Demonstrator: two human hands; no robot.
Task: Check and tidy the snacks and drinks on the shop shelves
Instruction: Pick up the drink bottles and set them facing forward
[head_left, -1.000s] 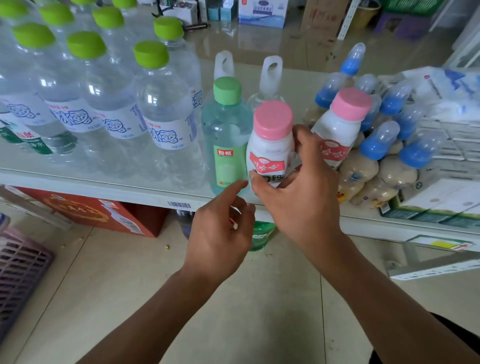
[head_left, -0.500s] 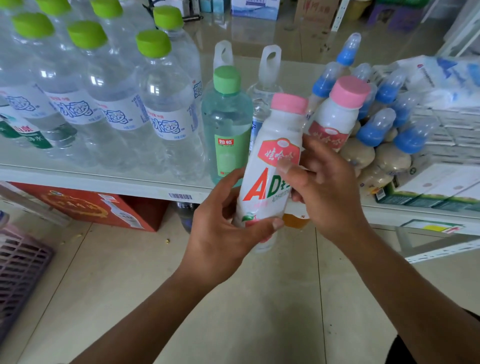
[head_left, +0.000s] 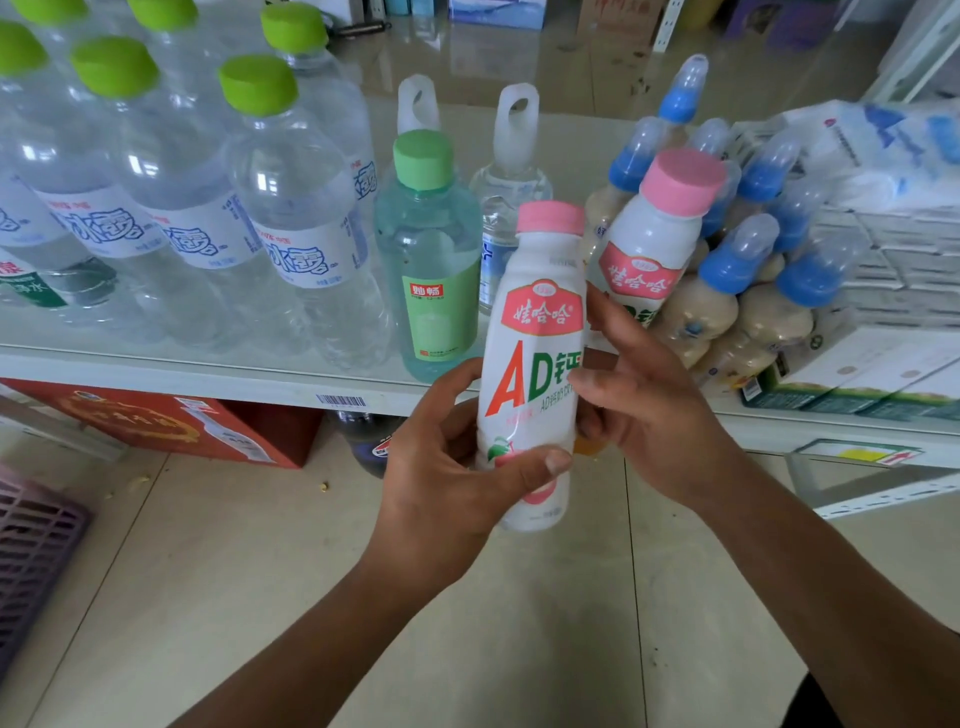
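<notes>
Bottle (head_left: 535, 364) is off the shelf (head_left: 156, 364). The person holds it out in front of the shelf edge, below and just left of the twin (head_left: 657, 249) standing on the shelf.

Both hands are on it. Left hand (head_left: 452, 467) wraps the lower half, with the thumb across the front near the base and the fingers round the back. Right hand (head_left: 649, 410) comes in from the twin's side at mid-body, thumb on the label edge and fingers loosely bent behind. That looks like a light pinch, not a full grip.

Axis is near upright, pink cap up and tipped a touch toward the twin. Label faces the person, so my read is a label check.

Key relation: there is a gap on the shelf just left of the twin, between it and the green bottle (head_left: 431, 270). The held bottle partly hides it. That puts the slot ahead of and above the hands. The bottle's base sits below shelf level, so going back would mean lifting first, then pushing forward. The axis already matches the twin's, so little rotation is needed.

Left hand likely carries the weight, and the right hand is nearer the twin. The risk is the right fingers or the bottle's shoulder clipping the twin. It stands hard against the blue-capped bottles (head_left: 737, 291), and I can't tell if they touch.
</notes>
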